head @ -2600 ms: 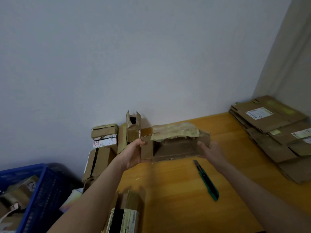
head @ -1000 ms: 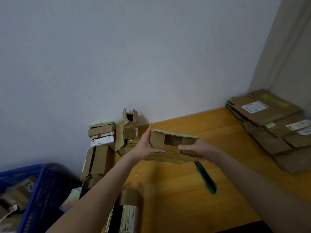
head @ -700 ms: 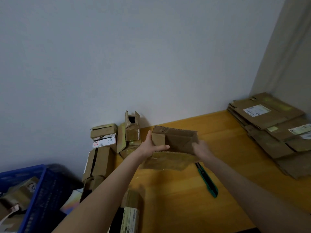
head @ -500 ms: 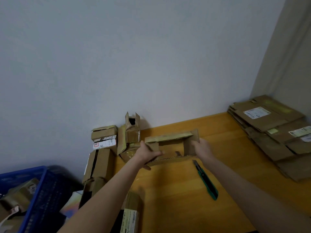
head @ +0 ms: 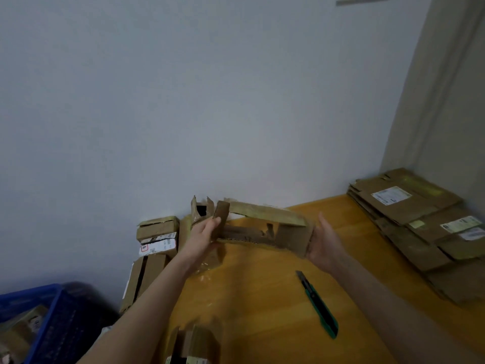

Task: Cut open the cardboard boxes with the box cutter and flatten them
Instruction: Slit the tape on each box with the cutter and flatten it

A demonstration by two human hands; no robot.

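Cardboard box, being held above the table at its far side, long axis running left to right, left hand gripping its left flap, right hand pressing straight-fingered against its right end.

Both my bare forearms reach forward and angle in toward each other. My left hand grips one end of the cardboard box with curled fingers. My right hand presses its palm against the other end, fingers straight.
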